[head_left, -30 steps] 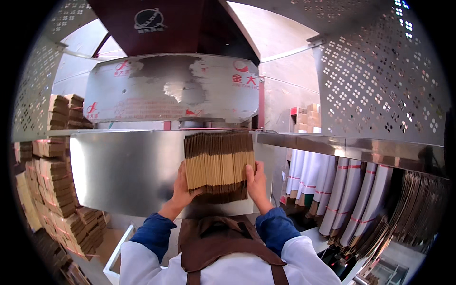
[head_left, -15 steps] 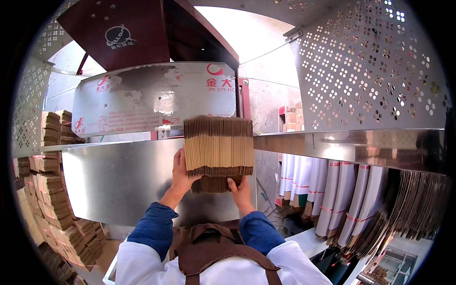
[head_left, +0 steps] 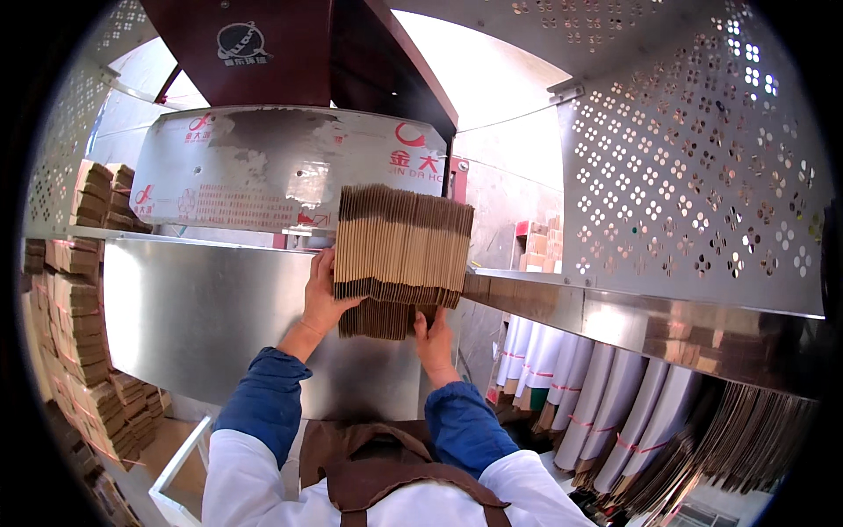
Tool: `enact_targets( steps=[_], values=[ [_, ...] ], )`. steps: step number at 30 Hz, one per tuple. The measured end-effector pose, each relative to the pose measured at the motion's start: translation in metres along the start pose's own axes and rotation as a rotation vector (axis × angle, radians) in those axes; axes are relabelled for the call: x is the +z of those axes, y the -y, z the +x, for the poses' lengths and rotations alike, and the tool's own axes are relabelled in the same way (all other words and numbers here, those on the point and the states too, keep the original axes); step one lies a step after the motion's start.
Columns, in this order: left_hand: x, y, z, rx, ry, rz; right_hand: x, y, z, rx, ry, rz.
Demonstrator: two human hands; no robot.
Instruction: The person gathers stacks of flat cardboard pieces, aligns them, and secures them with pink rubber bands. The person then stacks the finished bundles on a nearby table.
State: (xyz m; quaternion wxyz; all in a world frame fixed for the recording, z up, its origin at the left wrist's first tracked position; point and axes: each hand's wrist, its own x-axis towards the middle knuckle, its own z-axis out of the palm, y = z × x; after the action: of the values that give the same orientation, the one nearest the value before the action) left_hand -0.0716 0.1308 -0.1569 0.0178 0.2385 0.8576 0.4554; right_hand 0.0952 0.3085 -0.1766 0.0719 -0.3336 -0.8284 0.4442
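Observation:
A thick bundle of brown cardboard pieces point(head_left: 399, 250), packed side by side on edge with uneven dark ends, sits over the steel tabletop point(head_left: 219, 316) in front of me. My left hand point(head_left: 323, 294) grips its lower left side, with some fingers hidden behind the cardboard. At the bundle's lower right corner, my right hand point(head_left: 434, 342) has its thumb raised and its fingertips against the cardboard, partly hidden. A second, lower layer of cardboard shows beneath the front edge, between both hands.
Beyond the tabletop stands a dark red machine point(head_left: 241, 39) with a film-covered metal plate point(head_left: 263, 167). A perforated metal panel point(head_left: 685, 193) and a steel rail point(head_left: 606, 321) flank the right. Cardboard stacks point(head_left: 75, 325) rise at left; wrapped bundles point(head_left: 615, 404) stand at lower right.
The view has shifted and tilted slightly. My right thumb has come off the bundle's front, and that hand sits a little lower against it. My left hand keeps its hold.

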Motion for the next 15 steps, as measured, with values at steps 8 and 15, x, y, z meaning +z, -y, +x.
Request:
enact_targets(
  steps=[8,15],
  values=[
    [0.013,0.011,-0.011,-0.179,-0.001,-0.362,-0.004,0.011,0.0,-0.058,0.029,-0.068],
    [0.007,0.012,-0.005,-0.075,0.052,-0.24,-0.003,0.009,-0.002,-0.032,0.072,-0.011]
  ],
)
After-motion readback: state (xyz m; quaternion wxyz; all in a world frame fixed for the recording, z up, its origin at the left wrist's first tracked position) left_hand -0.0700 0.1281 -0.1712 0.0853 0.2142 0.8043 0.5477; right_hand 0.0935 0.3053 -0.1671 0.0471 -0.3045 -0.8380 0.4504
